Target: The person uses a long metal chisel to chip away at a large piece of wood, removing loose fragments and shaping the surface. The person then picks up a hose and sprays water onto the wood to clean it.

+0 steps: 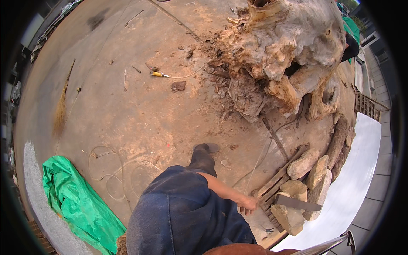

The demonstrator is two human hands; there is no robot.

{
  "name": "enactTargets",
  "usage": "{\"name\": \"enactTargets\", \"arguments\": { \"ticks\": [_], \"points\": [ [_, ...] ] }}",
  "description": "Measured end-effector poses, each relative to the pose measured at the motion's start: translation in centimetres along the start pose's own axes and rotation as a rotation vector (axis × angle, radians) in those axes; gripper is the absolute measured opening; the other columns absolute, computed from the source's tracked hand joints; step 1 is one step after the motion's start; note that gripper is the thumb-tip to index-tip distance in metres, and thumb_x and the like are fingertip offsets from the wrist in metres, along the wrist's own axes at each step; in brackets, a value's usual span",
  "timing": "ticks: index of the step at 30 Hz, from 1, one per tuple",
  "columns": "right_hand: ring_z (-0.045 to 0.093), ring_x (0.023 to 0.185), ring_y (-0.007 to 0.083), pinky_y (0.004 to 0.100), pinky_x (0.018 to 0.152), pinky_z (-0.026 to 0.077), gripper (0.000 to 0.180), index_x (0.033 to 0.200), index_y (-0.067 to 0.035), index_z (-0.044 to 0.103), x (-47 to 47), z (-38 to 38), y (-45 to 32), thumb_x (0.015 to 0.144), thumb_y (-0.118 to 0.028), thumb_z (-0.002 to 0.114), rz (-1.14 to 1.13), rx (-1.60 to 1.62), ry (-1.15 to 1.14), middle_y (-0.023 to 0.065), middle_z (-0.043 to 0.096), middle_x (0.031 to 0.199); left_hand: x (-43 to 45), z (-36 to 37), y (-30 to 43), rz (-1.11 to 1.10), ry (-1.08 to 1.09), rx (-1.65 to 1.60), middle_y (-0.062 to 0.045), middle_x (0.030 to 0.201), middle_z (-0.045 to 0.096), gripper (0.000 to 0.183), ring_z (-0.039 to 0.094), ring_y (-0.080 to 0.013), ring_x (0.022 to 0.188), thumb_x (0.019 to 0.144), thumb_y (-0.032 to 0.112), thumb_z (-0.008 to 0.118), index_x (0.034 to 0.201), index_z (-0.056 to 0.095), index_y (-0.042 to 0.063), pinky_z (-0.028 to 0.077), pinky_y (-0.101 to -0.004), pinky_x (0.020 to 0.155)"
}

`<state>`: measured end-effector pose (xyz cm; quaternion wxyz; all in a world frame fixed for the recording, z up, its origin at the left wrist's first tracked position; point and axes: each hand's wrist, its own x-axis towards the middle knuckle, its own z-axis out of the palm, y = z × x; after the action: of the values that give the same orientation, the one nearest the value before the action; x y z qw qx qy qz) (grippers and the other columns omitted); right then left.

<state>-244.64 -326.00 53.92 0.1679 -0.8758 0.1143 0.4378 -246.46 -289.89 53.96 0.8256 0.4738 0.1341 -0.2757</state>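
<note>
My left hand (248, 204) hangs low beside my dark blue clothing (178, 213), its fingers loosely curled and slightly apart. I see nothing in it. Close to its right stands a wooden pallet (269, 188) bearing several rough stones (302, 164). A flat dark grey bar (298, 203) rests across the nearer stones, apart from the hand. My right hand is out of view. Up ahead and to the right rises a large gnarled tree stump (280, 54) with pale, hollowed roots.
A yellow-handled air tool (156, 74) on a hose lies among wood debris. Coiled clear hose (122, 172) crosses the concrete floor near a green tarp (79, 204). A straw broom (60, 108) lies left. Beyond the stump, part of a person (350, 47) shows. A white sheet (357, 162) borders the stones.
</note>
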Motion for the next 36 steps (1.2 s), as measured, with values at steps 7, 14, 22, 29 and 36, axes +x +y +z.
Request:
{"name": "enactTargets", "arguments": {
  "ticks": [7,14,22,29,36],
  "points": [
    [0.045,0.04,0.0188,0.0343,0.037,0.038,0.036,0.082,-0.004,0.053,-5.5,2.9,-2.0,0.104,-0.033,0.046,0.031,0.217,-0.064,0.0066,0.051,0.058,-0.1,0.1,-0.6,-0.085,0.065,0.007,-0.019,0.099,0.071,0.044,0.072,-0.0268,0.075,0.086,0.008,0.055,0.127,0.054,-0.008,0.054,-0.0382,0.05],
    [0.044,0.037,0.0176,0.0337,0.034,0.037,0.036,0.082,-0.004,0.052,-4.1,5.7,1.7,0.105,-0.031,0.048,0.174,0.726,0.033,0.007,0.051,0.056,0.0,-1.6,-1.8,-0.191,0.118,0.067,-0.017,0.098,0.071,0.042,0.072,-0.0225,0.077,0.095,0.009,0.05,0.133,0.05,-0.008,0.055,-0.0324,0.058],
    [0.06,0.048,0.0317,0.0443,0.047,0.051,0.042,0.082,0.001,0.062,-7.1,14.8,13.6,0.102,-0.035,0.051,0.537,0.802,0.026,0.0183,0.063,0.063,-0.8,-10.3,0.9,-0.145,0.483,-0.01,-0.016,0.092,0.071,0.04,0.072,-0.0236,0.076,0.095,0.004,0.045,0.133,0.05,-0.008,0.056,-0.0333,0.063],
    [0.068,0.101,0.0428,0.0482,0.088,0.052,0.041,0.103,-0.002,0.074,-5.0,20.7,18.9,0.085,-0.038,0.064,0.5,0.36,0.175,0.0285,0.07,0.097,5.9,-16.9,3.5,-0.19,0.685,-0.014,-0.015,0.097,0.07,0.04,0.071,-0.0212,0.072,0.094,0.001,0.05,0.133,0.048,-0.008,0.054,-0.0325,0.058],
    [0.059,0.049,0.0168,0.0325,0.041,0.046,0.016,0.096,-0.001,0.066,6.1,16.2,-0.5,0.094,-0.016,0.061,0.504,0.888,0.134,0.0067,0.064,0.068,15.0,-22.0,12.5,-0.262,0.491,0.315,-0.015,0.069,0.067,0.031,0.068,-0.0242,0.061,0.095,0.002,0.046,0.122,0.057,-0.008,0.053,-0.0341,0.058]
  ]
}}
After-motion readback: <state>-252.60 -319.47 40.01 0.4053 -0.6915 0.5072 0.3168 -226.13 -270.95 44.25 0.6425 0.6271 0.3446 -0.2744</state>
